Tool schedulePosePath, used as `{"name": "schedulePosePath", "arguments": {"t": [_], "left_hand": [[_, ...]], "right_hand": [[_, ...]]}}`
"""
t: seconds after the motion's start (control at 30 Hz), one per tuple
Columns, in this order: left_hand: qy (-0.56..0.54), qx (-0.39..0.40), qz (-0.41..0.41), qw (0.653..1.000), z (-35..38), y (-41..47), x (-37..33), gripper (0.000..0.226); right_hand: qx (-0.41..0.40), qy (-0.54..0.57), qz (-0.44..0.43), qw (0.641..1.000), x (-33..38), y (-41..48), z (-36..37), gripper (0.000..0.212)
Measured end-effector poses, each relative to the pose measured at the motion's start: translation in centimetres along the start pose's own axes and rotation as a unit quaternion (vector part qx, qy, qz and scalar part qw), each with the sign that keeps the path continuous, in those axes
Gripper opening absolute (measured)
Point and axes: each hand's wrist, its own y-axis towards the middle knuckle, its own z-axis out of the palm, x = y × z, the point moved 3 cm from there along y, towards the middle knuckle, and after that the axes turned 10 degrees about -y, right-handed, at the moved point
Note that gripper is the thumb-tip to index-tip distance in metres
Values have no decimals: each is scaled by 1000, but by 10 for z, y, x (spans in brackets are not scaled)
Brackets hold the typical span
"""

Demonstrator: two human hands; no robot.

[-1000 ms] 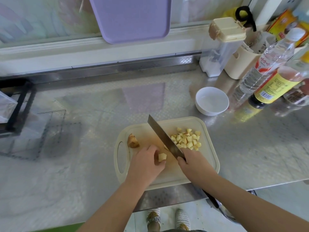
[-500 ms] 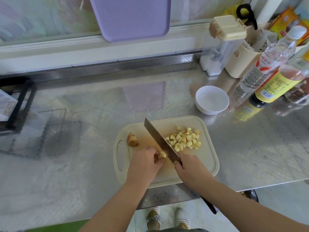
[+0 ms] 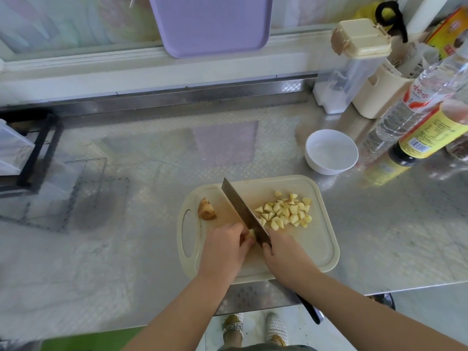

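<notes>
Mid-chop on the cream cutting board, both hands busy

Far left there's a black rack at the edge of the steel bench. On the board's left end, next to the handle hole, lies a brown trimmed scrap. Then the person's left hand, fingers curled and pinching a small pale chunk right against the blade. The knife runs diagonally across the board, tip pointing up-left. The right hand is wrapped tight around the knife at the base of the blade. Right of the blade sits the diced pile; a white bowl stands on the bench just beyond the board.
</notes>
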Motion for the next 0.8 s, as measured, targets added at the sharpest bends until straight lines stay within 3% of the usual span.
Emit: {"name": "schedulePosePath", "arguments": {"t": [0.5,0.67,0.8], "left_hand": [[-54,9,-49,997,-8,3,12,19],[25,0,14,1000,-8,6,4,18],[19,8,33,999,-5,4,0,16]], "right_hand": [[-33,-18,13,999,-17,4,-22,17],[-38,-20,7,999,-19,0,-28,20],[-32,-26,-6,999,-16,-4,-26,19]]}}
